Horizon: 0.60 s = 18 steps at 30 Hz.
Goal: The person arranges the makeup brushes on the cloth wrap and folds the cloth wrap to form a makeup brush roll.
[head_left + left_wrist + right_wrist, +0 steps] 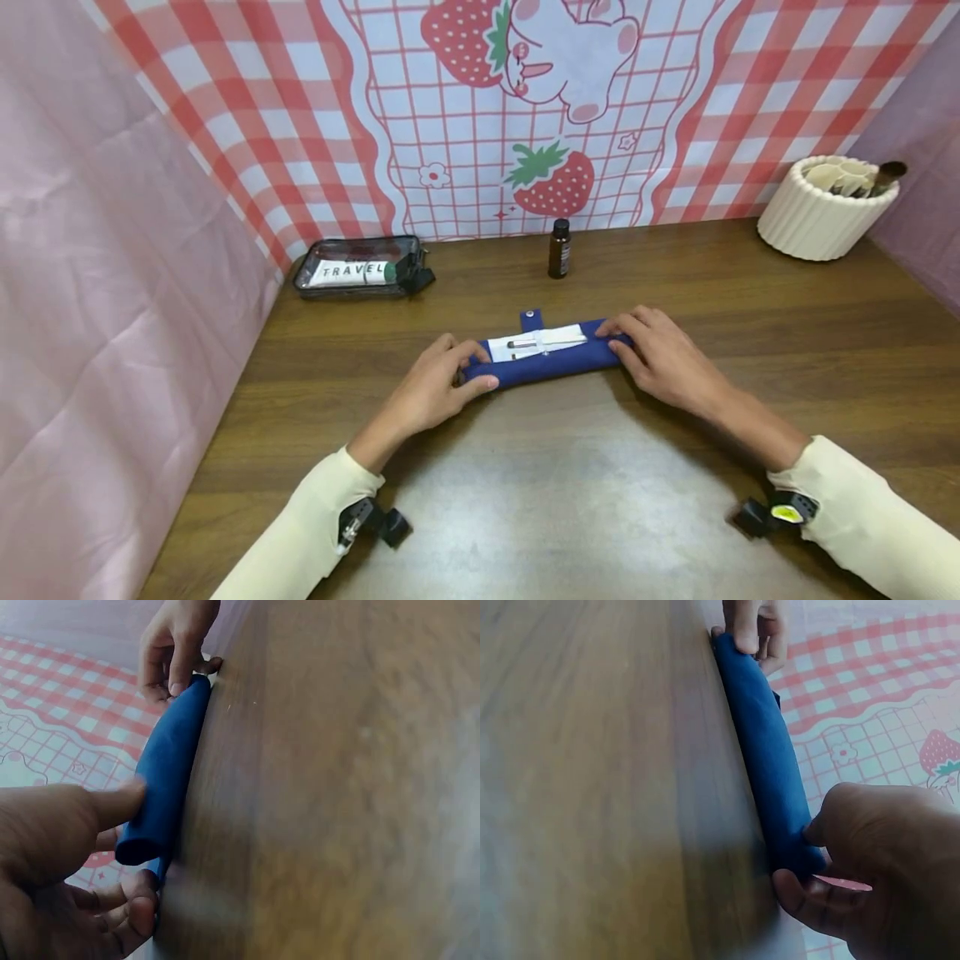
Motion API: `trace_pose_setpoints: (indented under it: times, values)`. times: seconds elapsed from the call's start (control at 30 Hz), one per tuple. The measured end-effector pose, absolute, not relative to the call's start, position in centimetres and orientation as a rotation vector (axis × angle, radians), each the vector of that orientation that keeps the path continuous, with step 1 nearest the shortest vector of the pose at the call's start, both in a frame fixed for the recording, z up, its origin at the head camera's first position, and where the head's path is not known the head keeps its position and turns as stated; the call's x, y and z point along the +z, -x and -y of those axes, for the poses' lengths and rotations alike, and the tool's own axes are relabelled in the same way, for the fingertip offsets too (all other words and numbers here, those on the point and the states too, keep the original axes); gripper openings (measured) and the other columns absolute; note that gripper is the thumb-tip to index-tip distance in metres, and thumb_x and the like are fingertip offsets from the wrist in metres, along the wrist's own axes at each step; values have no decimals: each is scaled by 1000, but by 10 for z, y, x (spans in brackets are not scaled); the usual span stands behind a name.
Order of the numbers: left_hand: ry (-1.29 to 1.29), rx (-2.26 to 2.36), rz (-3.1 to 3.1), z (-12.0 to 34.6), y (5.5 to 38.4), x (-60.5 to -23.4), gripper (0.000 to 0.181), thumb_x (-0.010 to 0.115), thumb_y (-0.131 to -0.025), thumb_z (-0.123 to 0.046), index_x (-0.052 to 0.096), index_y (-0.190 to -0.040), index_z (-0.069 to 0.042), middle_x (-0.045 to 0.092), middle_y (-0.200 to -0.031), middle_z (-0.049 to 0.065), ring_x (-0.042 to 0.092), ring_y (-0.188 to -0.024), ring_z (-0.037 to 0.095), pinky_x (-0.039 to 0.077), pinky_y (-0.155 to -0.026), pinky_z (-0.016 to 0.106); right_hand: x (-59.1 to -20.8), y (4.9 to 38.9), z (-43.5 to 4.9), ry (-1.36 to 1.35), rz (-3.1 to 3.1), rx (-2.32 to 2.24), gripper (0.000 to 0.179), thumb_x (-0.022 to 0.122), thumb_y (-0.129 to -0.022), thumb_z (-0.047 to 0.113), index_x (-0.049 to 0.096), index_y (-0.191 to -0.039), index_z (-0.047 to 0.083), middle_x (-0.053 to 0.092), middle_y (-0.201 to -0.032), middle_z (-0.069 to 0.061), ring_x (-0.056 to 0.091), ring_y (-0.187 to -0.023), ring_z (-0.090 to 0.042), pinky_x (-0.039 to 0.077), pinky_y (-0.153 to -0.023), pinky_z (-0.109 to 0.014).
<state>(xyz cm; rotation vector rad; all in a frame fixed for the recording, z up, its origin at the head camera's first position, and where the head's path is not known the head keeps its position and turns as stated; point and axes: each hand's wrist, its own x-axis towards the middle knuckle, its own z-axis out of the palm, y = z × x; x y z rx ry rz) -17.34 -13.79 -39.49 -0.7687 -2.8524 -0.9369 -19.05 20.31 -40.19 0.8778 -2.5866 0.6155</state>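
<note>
A blue fabric roll-up pouch (547,360) lies partly rolled in the middle of the wooden table (525,500), with a white inner panel and a metal tool (525,342) showing on top and a snap tab (531,317) at the far edge. My left hand (442,383) grips the roll's left end (146,832), thumb on the near side and fingers curled over the top. My right hand (660,354) grips the right end (795,847) the same way. Both wrist views show the blue roll (169,765) (765,750) running between the two hands.
A small brown bottle (558,247) stands behind the pouch near the strawberry backdrop. A clear travel case (360,268) lies at the back left. A white ribbed cup (825,208) holding brushes stands at the back right. Pink cloth walls close in both sides.
</note>
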Motion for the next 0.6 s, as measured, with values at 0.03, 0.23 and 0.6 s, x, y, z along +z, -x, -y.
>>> trace_pose_setpoints:
  times: [0.03,0.23,0.6]
  values:
    - [769,-927,2862,138,173,-395,24,72,-94,-34,67,-110,-18,51,-92,2,47,-79,16,42,-70,34,-402,191,-203,-872,2584,619,16,68,-94,6,67,-110,10,64,-107,-6,58,-105,-26,44,-90,-48]
    - [758,-893,2852,135,175,-395,21,66,-99,-32,71,-108,-14,55,-94,4,47,-82,18,42,-73,35,-400,192,-202,-858,2567,567,12,70,-92,7,69,-102,13,67,-101,-4,62,-99,-23,49,-82,-47]
    - [796,-863,2835,132,184,-396,16,64,-100,-24,69,-102,-9,60,-129,15,49,-121,33,35,-105,50,-395,204,-206,-964,2748,750,7,66,-97,15,61,-101,13,60,-136,-14,56,-124,-32,45,-98,-53]
